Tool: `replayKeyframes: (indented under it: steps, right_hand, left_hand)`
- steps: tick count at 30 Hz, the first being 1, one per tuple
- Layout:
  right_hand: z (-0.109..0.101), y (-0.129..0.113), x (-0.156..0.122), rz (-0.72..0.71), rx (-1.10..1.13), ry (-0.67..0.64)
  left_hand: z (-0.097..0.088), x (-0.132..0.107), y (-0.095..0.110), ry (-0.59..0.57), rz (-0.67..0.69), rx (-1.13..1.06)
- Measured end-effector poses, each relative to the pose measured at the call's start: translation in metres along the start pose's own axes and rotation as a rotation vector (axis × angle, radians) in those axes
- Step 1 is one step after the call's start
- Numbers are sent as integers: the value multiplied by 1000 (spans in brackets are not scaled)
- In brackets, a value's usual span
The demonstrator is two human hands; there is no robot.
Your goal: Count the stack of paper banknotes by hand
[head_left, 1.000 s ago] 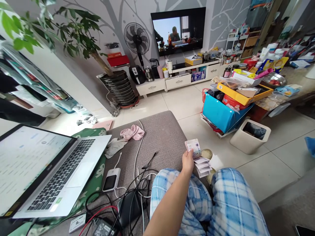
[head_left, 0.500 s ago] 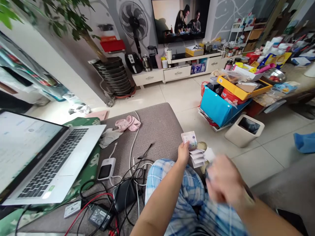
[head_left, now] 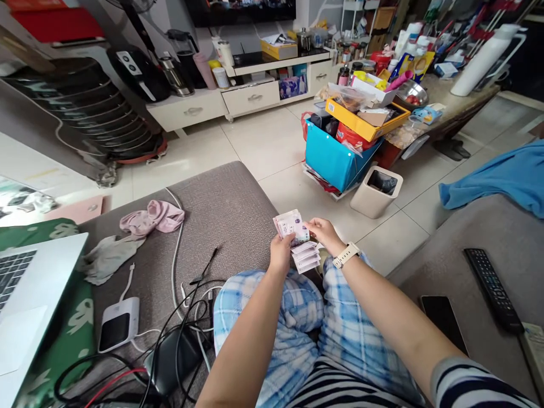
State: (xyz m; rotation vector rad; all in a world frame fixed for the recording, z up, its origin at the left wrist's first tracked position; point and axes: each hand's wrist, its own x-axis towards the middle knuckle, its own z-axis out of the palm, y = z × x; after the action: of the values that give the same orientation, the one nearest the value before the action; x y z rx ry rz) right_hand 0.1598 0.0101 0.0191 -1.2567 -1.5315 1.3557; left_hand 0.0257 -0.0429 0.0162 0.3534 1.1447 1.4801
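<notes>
A small stack of pinkish-purple banknotes (head_left: pixel 289 222) is gripped in my left hand (head_left: pixel 280 254), its thumb pressed over the front of the notes. Below that thumb hang several pale folded layers (head_left: pixel 306 259), fanned apart; whether they are the notes' lower ends or separate paper I cannot tell. My right hand (head_left: pixel 326 234), with a cream watch (head_left: pixel 346 255) at the wrist, pinches the right edge of the banknotes between thumb and forefinger. Both hands are above my knees, in front of the blue plaid trousers (head_left: pixel 263 317).
On the grey sofa seat to the left lie tangled cables, a white device (head_left: pixel 119 324), a pink cloth (head_left: pixel 153 218) and a laptop (head_left: pixel 38 300). A phone (head_left: pixel 444 323) and a remote control (head_left: pixel 493 289) lie to the right. Ahead stand a beige bin (head_left: pixel 376 192) and a blue box (head_left: pixel 329 153).
My right hand, blurred and raised to the right before, has come to the right edge of the banknotes. The view has turned right and down; my left hand keeps its hold.
</notes>
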Motion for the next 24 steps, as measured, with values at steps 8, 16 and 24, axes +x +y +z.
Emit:
replayKeyframes:
  steps: [8, 16, 24]
  right_hand:
    - [-1, -8, -5, -26, 33, -6]
    - [-4, -12, -11, -35, 178, -132]
    - [-5, -23, -14, -28, 181, -136]
  left_hand:
    - [3, -3, 2, 24, -24, -45]
    - [4, 0, 1, 43, -9, -58]
    - [-2, 5, -4, 56, 26, -20]
